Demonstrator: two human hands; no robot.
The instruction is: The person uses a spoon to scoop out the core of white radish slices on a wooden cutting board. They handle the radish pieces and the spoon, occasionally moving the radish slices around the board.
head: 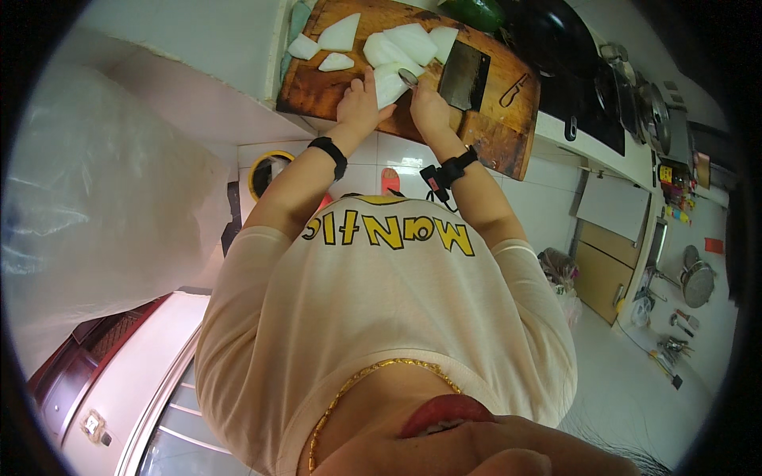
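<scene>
My left hand [359, 102] holds a piece of pale, peeled melon or gourd [390, 85] over the near edge of a wooden cutting board [411, 13]. In my right hand [430, 108] is a metal spoon [408, 77], its bowl against that piece; the handle is hidden in my fingers. More pale pieces [411, 43] lie just beyond, and several smaller ones [339, 33] lie to the left. A cleaver [464, 75] with a broad dark blade rests flat to the right of my right hand. Further right is a small peeler-like tool [513, 91].
A green-skinned vegetable [476, 13] is at the board's far edge, beside a black wok [550, 35] on the dark stovetop [586, 104]. A wall borders the board's left side. A yellow-rimmed bin [256, 178] stands on the floor below, left.
</scene>
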